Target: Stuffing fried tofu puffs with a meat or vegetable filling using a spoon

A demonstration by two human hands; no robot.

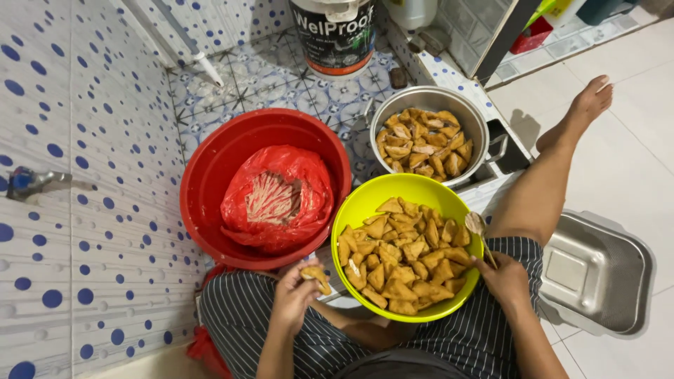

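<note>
My left hand (295,291) holds one golden fried tofu piece (316,277) over my lap, beside the yellow-green bowl (365,200). That bowl is heaped with several triangular tofu pieces (400,263). My right hand (504,277) grips a spoon (478,228) whose bowl end, with some filling on it, rests at the yellow-green bowl's right rim. A red basin (210,175) to the left holds a red plastic bag (281,200) opened on pale shredded filling.
A metal pot (477,123) of more tofu stands behind the bowl. An empty metal tray (597,274) lies at right on the white floor tiles. A white bucket (333,38) stands at the back. Dotted wall tiles and a tap (31,182) are at left; my bare leg (554,161) stretches right.
</note>
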